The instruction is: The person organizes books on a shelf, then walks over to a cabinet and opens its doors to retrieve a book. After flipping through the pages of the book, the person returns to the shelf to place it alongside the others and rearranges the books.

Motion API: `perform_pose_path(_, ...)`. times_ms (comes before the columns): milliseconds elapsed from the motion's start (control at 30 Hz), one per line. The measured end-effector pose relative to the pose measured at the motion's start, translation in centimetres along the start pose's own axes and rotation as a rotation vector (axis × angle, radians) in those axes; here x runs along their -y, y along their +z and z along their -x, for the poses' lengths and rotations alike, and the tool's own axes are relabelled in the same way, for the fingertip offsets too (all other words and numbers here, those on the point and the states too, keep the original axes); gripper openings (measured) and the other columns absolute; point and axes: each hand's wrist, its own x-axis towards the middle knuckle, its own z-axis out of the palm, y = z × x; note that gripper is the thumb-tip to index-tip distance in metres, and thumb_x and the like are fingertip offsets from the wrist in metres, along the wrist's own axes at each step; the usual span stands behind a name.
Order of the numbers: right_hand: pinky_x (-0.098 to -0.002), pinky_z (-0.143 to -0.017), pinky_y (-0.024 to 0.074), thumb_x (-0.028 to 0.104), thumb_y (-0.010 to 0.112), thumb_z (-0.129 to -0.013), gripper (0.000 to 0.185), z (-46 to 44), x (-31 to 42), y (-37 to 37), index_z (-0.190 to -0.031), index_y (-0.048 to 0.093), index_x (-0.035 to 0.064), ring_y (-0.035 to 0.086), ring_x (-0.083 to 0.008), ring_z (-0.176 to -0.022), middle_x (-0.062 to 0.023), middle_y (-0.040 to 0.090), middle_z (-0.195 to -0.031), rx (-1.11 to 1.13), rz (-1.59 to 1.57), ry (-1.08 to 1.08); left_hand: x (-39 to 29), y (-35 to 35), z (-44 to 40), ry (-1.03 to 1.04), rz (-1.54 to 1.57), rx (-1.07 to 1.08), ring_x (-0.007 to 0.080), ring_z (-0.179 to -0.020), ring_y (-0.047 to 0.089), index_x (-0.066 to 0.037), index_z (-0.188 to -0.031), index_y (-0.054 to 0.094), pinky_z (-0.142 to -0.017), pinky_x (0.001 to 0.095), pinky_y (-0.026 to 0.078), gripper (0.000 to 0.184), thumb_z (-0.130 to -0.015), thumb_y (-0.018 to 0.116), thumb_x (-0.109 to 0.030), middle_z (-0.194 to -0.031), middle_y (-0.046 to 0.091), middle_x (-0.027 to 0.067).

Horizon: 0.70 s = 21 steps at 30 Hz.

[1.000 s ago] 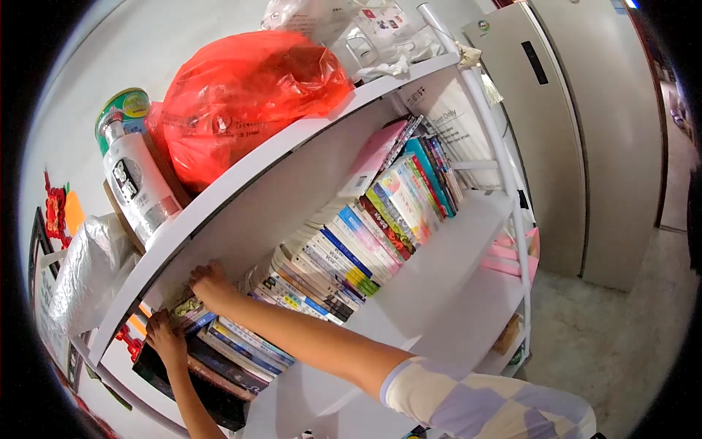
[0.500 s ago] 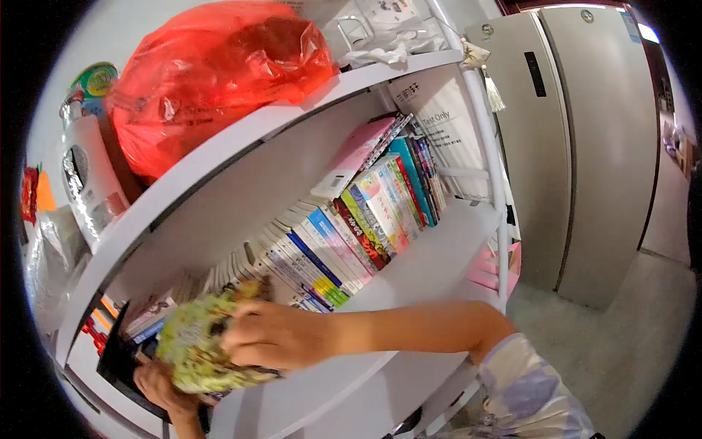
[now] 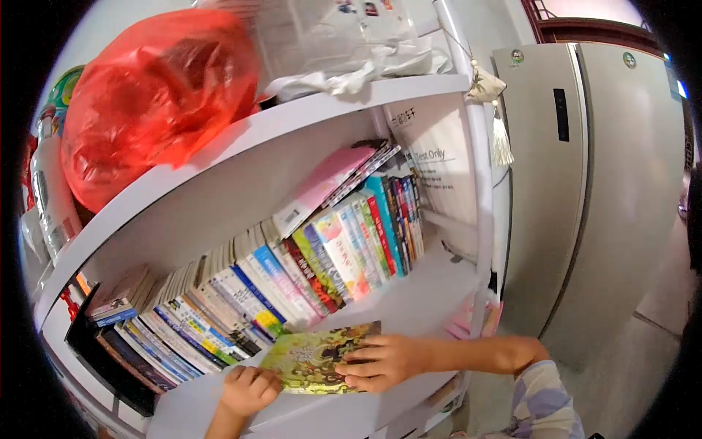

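A yellow-green illustrated book (image 3: 311, 360) is held level in front of the row of books, above the shelf's front edge. My left hand (image 3: 250, 390) grips its left end with curled fingers. Over its right end lies my right hand (image 3: 384, 362), fingers spread across the cover, thumb hidden. Behind it, upright books (image 3: 241, 285) fill the white shelf (image 3: 431, 293), leaning slightly. At the left end a small stack of books (image 3: 121, 293) lies on top of others beside a black holder (image 3: 99, 351).
A red plastic bag (image 3: 161, 102), a bottle (image 3: 55, 190) and clear plastic bags (image 3: 329, 44) stand on the top board. A pink book (image 3: 329, 179) lies slanted over the row. At right are a white post (image 3: 479, 183) with a tassel and a grey refrigerator (image 3: 548, 183).
The yellow-green book has come out from the left end of the shelf and moved right, now held by both hands. The view has shifted left and the book is sharper.
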Motion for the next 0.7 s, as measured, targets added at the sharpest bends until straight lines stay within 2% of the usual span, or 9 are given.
perform_pose_path(33,-0.0338,-0.070,0.0483,0.027,0.057,-0.080,0.026,1.4,-0.5,-0.3,-0.101,0.054,0.0122,0.057,-0.0201,-0.090,-0.0063,0.055,-0.111,0.032,-0.019,0.012,-0.3,0.4,-1.0,0.061,0.004,0.143,0.0133,-0.059,0.051,-0.016,-0.069,0.048,-0.050,0.0293,0.040,0.022,-0.066,0.067,-0.026,-0.070,0.053,-0.0030)
perform_pose_path(167,-0.0356,-0.078,0.0443,0.034,0.055,-0.081,0.035,5.5,-2.0,-2.0,-0.106,0.053,0.0095,0.052,-0.0213,-0.102,-0.0062,0.052,-0.115,0.259,-0.160,0.104,-2.0,1.1,-5.3,-0.076,0.307,0.424,0.0173,-0.058,0.053,-0.014,-0.068,0.055,-0.051,0.0307,0.042,0.030,-0.070,0.062,-0.044,-0.065,0.053,-0.0001)
perform_pose_path(267,-0.0364,-0.087,0.0385,0.037,0.057,-0.081,0.039,6.8,-2.9,-3.1,-0.109,0.053,0.0102,0.045,-0.0207,-0.113,-0.0046,0.047,-0.125,0.302,-0.394,0.213,-1.7,0.6,-8.2,-0.171,0.372,0.362,0.0180,-0.054,0.053,-0.013,-0.069,0.059,-0.051,0.0321,0.042,0.031,-0.069,0.064,-0.043,-0.060,0.054,0.0003)
perform_pose_path(300,-0.0374,-0.088,0.0371,0.037,0.056,-0.081,0.040,6.9,-3.0,-3.2,-0.111,0.052,0.0098,0.044,-0.0216,-0.114,-0.0050,0.047,-0.124,0.304,-0.450,0.243,-1.6,1.2,-9.3,-0.219,0.322,0.156,0.0192,-0.052,0.053,-0.012,-0.068,0.061,-0.050,0.0326,0.041,0.027,-0.068,0.068,-0.039,-0.057,0.055,0.0006)
perform_pose_path(367,-0.0394,-0.090,0.0344,0.037,0.055,-0.082,0.043,6.9,-3.0,-3.3,-0.114,0.050,0.0088,0.041,-0.0235,-0.117,-0.0058,0.047,-0.121,0.319,-0.567,0.298,-1.0,0.6,-13.2,-0.329,0.109,0.064,0.0217,-0.063,0.054,-0.010,-0.078,0.059,-0.060,0.0346,0.039,0.024,-0.065,0.069,-0.026,-0.070,0.058,0.0020)
perform_pose_path(400,-0.0396,-0.090,0.0342,0.037,0.055,-0.082,0.043,6.9,-2.8,-3.2,-0.114,0.050,0.0090,0.041,-0.0235,-0.116,-0.0058,0.047,-0.121,0.321,-0.559,0.319,-0.3,0.6,-15.2,-0.394,0.068,0.038,0.0236,-0.074,0.054,-0.007,-0.084,0.056,-0.065,0.0363,0.037,0.030,-0.063,0.069,-0.025,-0.079,0.057,0.0049)
perform_pose_path(433,-0.0397,-0.090,0.0341,0.037,0.055,-0.082,0.043,6.9,-2.5,-3.0,-0.114,0.050,0.0092,0.041,-0.0235,-0.116,-0.0057,0.048,-0.121,0.323,-0.549,0.341,0.3,1.1,-17.3,-0.500,0.083,0.022,0.0315,-0.084,0.050,-0.005,-0.093,0.053,-0.074,0.0410,0.037,0.037,-0.066,0.068,-0.024,-0.089,0.054,0.0127)
perform_pose_path(500,-0.0401,-0.091,0.0338,0.037,0.055,-0.082,0.043,7.0,-2.2,-2.9,-0.115,0.050,0.0097,0.041,-0.0237,-0.116,-0.0057,0.048,-0.121,0.316,-0.537,0.372,2.2,3.4,-21.5,-0.576,-0.024,-0.082,0.0339,-0.090,0.047,-0.002,-0.103,0.048,-0.078,0.0418,0.036,0.048,-0.068,0.067,-0.028,-0.098,0.051,0.0156)
perform_pose_path(700,-0.0428,-0.097,0.0312,0.037,0.053,-0.083,0.044,7.5,-2.1,-3.2,-0.117,0.049,0.0102,0.040,-0.0252,-0.118,-0.0069,0.047,-0.123,0.292,-0.558,0.391,6.1,11.5,-31.7,-0.752,-0.129,0.198,0.0310,-0.103,0.050,-0.002,-0.118,0.039,-0.086,0.0465,0.040,0.067,-0.061,0.068,-0.022,-0.108,0.051,0.0153)
